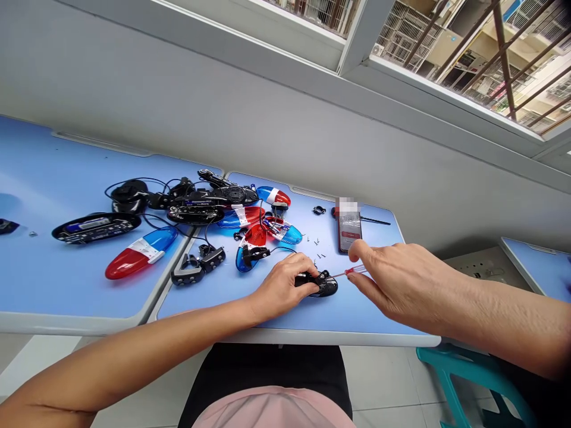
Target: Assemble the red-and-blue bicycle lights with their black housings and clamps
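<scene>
My left hand (285, 278) is closed on a small black plastic bicycle-light housing (328, 287), pressing it to the blue table near its front edge. In my right hand (392, 276) is a screwdriver (354, 270) with a clear and red handle, pinched between thumb and fingers. Its thin shaft points left, and the tip meets or nearly meets the black housing; exact contact is too small to tell. Several loose screws (319, 256) lie just beyond the housing. A thin black cable runs from behind my left hand to a red-and-blue light cover (250, 252) with a black clamp on it.
A phone (349, 232) lies beyond my right hand, with a black ring clamp (319, 210) nearby. Leftward are piled black housings with circuit boards (200, 205), more red-and-blue covers (141, 252) and black light units (198, 266). A teal stool (473, 368) stands at lower right.
</scene>
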### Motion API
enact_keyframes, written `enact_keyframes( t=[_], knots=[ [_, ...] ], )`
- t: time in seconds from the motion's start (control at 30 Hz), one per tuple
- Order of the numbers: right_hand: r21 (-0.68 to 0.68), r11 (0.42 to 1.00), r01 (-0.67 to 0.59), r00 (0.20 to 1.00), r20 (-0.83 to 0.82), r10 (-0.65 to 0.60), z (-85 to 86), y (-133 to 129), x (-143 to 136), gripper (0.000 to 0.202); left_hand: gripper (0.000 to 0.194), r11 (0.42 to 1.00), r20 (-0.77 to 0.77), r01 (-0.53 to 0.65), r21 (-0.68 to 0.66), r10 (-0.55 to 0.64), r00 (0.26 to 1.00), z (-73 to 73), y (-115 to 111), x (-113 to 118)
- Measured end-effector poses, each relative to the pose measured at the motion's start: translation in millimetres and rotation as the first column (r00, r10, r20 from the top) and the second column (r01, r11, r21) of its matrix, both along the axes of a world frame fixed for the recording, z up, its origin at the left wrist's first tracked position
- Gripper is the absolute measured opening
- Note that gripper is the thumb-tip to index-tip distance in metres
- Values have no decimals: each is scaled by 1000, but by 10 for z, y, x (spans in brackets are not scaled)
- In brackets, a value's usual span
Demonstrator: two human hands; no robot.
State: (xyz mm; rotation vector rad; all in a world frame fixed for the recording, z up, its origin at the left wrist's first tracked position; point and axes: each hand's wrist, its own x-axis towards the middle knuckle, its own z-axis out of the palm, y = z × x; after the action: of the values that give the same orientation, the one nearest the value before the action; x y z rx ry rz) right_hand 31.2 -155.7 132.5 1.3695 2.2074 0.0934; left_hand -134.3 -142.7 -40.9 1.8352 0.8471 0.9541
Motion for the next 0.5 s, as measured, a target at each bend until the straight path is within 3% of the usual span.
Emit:
enact_keyframes(
  t=[0.07, 0.17, 0.37, 0.5],
  knots=[
    [-60, 996, -69, 997, -37, 67, 11, -32, -11, 10, 12, 1000, -9, 3, 0, -3, 1000, 1, 1, 2],
    [-68, 990, -125, 991, -60, 121, -2, -55, -11, 10, 12, 1000, -5, -6, 10, 6, 1000, 9, -4, 12],
    [160, 948, -275, 961, 17, 275, -51, -35, 90, 26, 12, 999, 6, -25, 40, 25, 1000, 0, -25, 37],
    [235, 895, -378, 925, 61, 375, -83, -55, 187, 23, 10, 999, 19, -30, 31, 30, 999, -18, -19, 39]
  ],
)
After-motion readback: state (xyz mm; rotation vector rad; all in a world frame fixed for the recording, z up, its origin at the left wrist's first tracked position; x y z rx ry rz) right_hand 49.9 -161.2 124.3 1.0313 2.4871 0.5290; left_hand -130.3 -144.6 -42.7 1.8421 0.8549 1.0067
